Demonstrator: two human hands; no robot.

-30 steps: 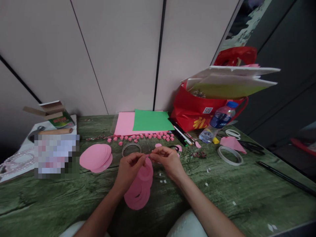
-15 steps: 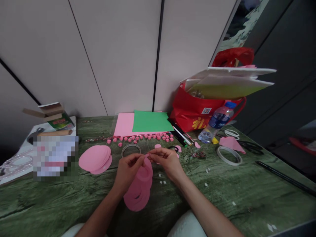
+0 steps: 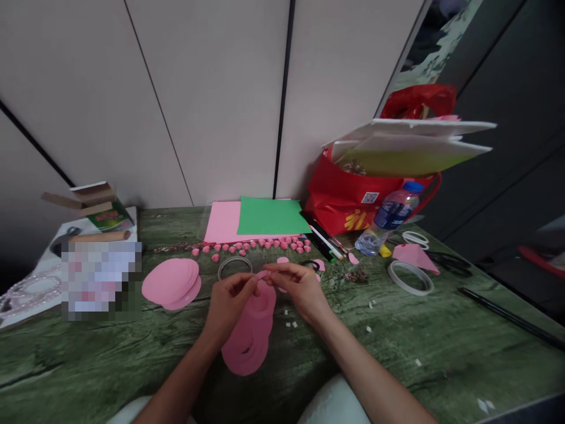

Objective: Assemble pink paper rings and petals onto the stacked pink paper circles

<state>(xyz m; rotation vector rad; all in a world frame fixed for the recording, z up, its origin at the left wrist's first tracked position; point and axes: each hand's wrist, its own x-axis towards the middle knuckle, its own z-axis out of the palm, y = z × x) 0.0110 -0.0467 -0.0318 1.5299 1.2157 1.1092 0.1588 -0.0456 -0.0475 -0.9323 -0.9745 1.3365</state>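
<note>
Pinching a curved pink paper strip (image 3: 263, 275) between the fingertips of the left grip (image 3: 229, 297) and of the right grip (image 3: 304, 288), above the near middle of the surface (image 3: 176, 365). Just below, lying partly under the left grip: overlapping pink paper rings (image 3: 247, 347), flat and curved. Cannot tell whether joined to the strip. Beyond the left grip, partly hidden by it, a thin tape ring (image 3: 222, 263); to the left, a fanned stack of smooth pink discs (image 3: 171, 281).

Farther back, a row of small rolled pink buds (image 3: 265, 242), before a green sheet (image 3: 274, 216) overlapping a pink sheet (image 3: 223, 222). To the right, a glossy red bag (image 3: 329, 200), stuffed with pale flat boards (image 3: 410, 128) jutting well past the rim. Blocking part of the bag's front, a clear bottle (image 3: 394, 212) with a blue cap; contents too unclear to tell. Nearer, a pale tape roll (image 3: 410, 278), hollow and flat, beside a pink paper piece (image 3: 415, 257). At far left, a small open box (image 3: 110, 217) with splayed cardboard flaps, inside hidden, behind a brown tube (image 3: 99, 237). Underneath everything, green wood grain, dotted with white scraps (image 3: 291, 324).
</note>
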